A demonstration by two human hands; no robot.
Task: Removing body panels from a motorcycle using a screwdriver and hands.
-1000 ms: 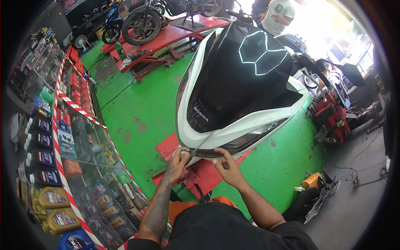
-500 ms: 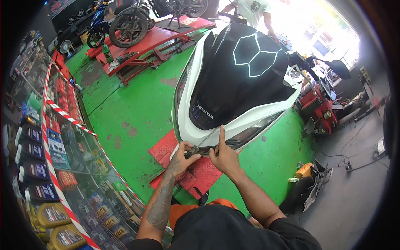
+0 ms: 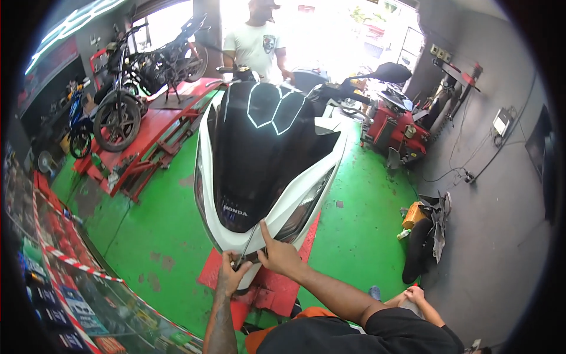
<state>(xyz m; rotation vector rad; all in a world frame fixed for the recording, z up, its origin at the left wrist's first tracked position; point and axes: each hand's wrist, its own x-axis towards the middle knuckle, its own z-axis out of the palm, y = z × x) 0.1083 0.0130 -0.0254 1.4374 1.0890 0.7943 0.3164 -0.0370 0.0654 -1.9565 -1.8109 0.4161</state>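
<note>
The front of a white scooter (image 3: 206, 177) with a black upper panel (image 3: 265, 159) faces me, a honeycomb outline near the panel's top. My left hand (image 3: 230, 272) is closed round the handle of a screwdriver (image 3: 252, 237) at the lower front edge. Its thin shaft slants up to the seam between black panel and white trim. My right hand (image 3: 282, 259) has its index finger stretched onto that seam beside the shaft's tip; its other fingers are curled, and whatever they may hold is hidden.
A person in white (image 3: 250, 47) stands beyond the scooter; another person's hands (image 3: 413, 295) show at lower right. A red lift (image 3: 159, 127) bears a motorbike at left, beside a taped glass case (image 3: 71, 277). Red equipment (image 3: 389, 133), loose panels (image 3: 436, 224) and cables are at right.
My view has tipped up, showing more room and the person in white. Over the last second my right index finger has straightened and moved up the shaft onto the seam.
</note>
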